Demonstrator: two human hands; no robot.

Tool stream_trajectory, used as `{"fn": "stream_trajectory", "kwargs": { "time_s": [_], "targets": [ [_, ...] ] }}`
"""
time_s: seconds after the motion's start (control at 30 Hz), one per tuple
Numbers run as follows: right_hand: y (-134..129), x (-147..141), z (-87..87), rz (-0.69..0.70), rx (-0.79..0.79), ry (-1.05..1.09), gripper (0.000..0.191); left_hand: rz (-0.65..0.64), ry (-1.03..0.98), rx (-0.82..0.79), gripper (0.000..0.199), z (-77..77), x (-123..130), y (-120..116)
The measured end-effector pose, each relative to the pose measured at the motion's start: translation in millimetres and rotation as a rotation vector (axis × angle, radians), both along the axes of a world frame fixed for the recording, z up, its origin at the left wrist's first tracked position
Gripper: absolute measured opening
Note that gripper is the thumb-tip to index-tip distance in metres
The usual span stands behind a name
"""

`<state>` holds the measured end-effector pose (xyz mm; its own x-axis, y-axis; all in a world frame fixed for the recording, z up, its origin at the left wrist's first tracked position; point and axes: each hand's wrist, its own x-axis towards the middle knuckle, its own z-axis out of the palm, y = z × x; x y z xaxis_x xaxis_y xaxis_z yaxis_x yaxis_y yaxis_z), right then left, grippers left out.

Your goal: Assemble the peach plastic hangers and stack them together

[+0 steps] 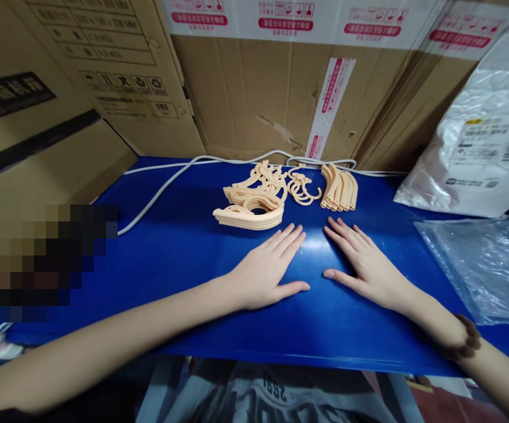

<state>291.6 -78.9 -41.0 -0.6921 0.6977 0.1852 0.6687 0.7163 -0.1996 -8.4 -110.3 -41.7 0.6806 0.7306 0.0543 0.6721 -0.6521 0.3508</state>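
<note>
My left hand (268,267) lies flat on the blue table (184,258), palm down, thumb stretched out to the side. Flat on the same surface, my right hand (364,261) has its fingers spread, a brown scrunchie-like band round its wrist. Neither hand holds anything. Just beyond my left fingertips is a stack of cream plastic curved pieces (249,220), with more such parts heaped behind it. Right of that heap sit several cream hooks (300,189). A row of slim curved cream arms (339,188) lies beyond my right fingertips. They look like parts of plastic clothes hangers.
Cardboard boxes (254,94) stand along the back and left. A white cable (161,197) runs across the rear of the table. At the right are a white parcel bag (469,135) and a clear plastic bag (478,264). A blurred-out patch covers the left side.
</note>
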Motion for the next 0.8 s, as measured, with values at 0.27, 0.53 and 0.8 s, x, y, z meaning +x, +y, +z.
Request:
{"fn": "stream_trajectory", "kwargs": {
  "time_s": [0.27,0.53,0.8],
  "targets": [
    [-3.6,-5.1,5.5,-0.03,-0.038,0.005,0.085,0.005,0.015,-0.004,0.096,-2.6,2.0,-3.7],
    [37.1,-19.9,48.9,-0.366,0.049,0.184,0.052,0.002,0.006,0.005,0.095,-5.2,1.6,-4.7],
    [141.8,-47.9,76.4,-0.869,-0.007,-0.114,0.095,0.007,-0.011,-0.024,0.096,-3.5,1.7,-4.1]
  ]
}}
